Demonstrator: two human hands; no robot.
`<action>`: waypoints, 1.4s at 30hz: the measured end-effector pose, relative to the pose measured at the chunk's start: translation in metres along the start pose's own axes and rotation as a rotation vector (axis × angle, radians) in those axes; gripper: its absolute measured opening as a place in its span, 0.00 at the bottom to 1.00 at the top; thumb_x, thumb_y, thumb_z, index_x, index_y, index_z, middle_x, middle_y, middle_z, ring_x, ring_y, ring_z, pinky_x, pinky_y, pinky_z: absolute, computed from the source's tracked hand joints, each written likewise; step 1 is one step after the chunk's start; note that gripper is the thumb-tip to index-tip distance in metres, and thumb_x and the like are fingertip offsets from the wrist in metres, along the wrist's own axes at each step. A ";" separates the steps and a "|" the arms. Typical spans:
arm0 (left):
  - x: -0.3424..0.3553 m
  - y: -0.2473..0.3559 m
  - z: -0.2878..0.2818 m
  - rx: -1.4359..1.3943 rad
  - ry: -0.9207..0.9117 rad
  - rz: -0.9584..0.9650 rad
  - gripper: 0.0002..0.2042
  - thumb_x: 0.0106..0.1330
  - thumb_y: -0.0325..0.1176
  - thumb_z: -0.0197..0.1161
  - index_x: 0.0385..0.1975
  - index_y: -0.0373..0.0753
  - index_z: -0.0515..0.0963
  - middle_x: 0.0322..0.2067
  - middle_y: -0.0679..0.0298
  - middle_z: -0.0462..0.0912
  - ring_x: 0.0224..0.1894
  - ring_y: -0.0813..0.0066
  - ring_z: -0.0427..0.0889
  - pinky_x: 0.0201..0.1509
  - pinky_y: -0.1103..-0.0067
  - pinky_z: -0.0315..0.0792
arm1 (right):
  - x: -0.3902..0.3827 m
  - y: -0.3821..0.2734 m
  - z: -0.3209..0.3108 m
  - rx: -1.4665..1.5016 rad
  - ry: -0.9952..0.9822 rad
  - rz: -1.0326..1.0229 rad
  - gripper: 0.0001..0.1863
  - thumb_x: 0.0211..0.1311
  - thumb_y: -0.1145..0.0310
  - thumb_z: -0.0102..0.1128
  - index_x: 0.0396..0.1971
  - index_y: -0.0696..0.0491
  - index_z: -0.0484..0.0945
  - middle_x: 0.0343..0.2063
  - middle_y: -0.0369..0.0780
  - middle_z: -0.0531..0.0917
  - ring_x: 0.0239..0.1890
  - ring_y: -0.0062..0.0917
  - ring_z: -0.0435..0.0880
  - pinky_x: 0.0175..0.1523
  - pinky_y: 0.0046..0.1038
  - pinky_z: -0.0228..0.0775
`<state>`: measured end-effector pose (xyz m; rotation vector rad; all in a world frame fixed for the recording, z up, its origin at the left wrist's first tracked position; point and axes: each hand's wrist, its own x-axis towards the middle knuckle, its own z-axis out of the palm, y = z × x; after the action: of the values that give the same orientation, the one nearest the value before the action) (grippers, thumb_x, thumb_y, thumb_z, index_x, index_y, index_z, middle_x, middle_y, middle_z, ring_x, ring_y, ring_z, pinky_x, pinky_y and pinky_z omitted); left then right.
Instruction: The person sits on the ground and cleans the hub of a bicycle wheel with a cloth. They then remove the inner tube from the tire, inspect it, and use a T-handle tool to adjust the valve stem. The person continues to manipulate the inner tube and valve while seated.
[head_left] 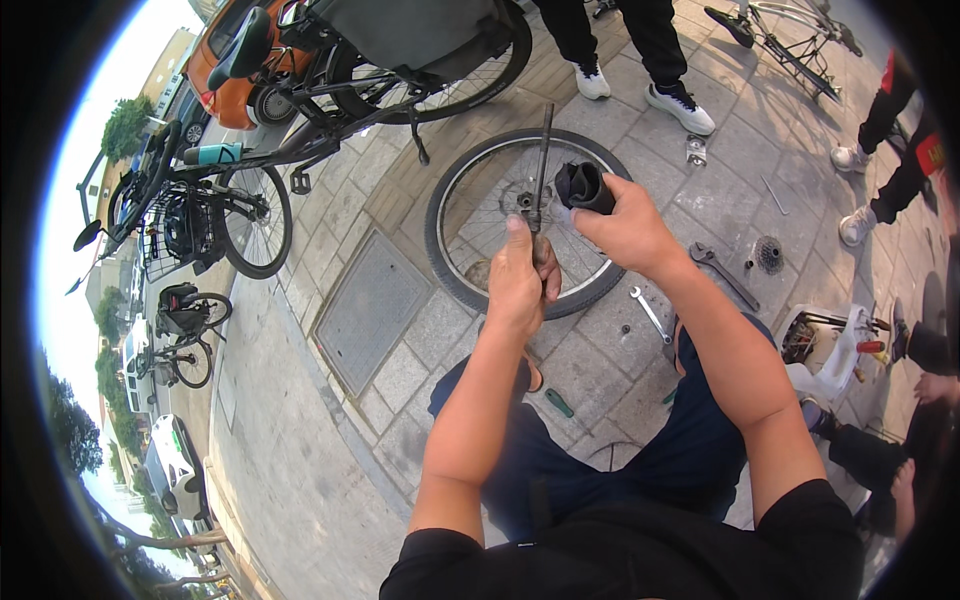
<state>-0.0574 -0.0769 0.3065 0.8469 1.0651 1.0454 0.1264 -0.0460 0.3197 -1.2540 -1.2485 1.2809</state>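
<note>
The left hand (522,275) was grasping a metal rod (543,160) — the right hand (630,228) gripped a black rolled object (582,188) — both above the bicycle wheel (512,196) (it lay flat on the paving (592,362)).

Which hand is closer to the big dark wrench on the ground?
Right. The right hand is up and left of the dark wrench in view; the left hand is farther left, gripping a metal rod.

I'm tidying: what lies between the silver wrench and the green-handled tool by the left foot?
In the head view, a small dark round part on the paving.
</note>
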 end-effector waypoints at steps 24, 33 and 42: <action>-0.011 -0.003 -0.010 0.313 -0.075 0.321 0.24 0.85 0.55 0.43 0.37 0.39 0.70 0.24 0.69 0.70 0.19 0.81 0.72 0.21 0.81 0.66 | -0.015 -0.014 -0.001 0.562 -0.382 0.296 0.13 0.58 0.74 0.71 0.44 0.60 0.83 0.36 0.40 0.88 0.35 0.23 0.87 0.43 0.26 0.80; -0.010 0.005 -0.016 0.460 -0.070 0.355 0.17 0.83 0.45 0.55 0.43 0.34 0.78 0.23 0.70 0.74 0.21 0.81 0.78 0.22 0.83 0.68 | -0.015 -0.012 -0.004 0.452 -0.275 0.314 0.11 0.57 0.73 0.69 0.40 0.60 0.84 0.32 0.37 0.85 0.29 0.22 0.82 0.36 0.27 0.77; 0.003 -0.015 -0.023 0.854 0.246 0.617 0.09 0.77 0.31 0.63 0.47 0.31 0.83 0.24 0.62 0.84 0.23 0.78 0.83 0.27 0.78 0.75 | -0.019 -0.013 -0.002 0.641 -0.304 0.357 0.10 0.59 0.72 0.69 0.39 0.57 0.82 0.29 0.36 0.82 0.25 0.20 0.80 0.27 0.25 0.73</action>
<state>-0.0756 -0.0771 0.2851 1.8543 1.5412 1.2175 0.1293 -0.0639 0.3337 -0.8462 -0.7144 1.9917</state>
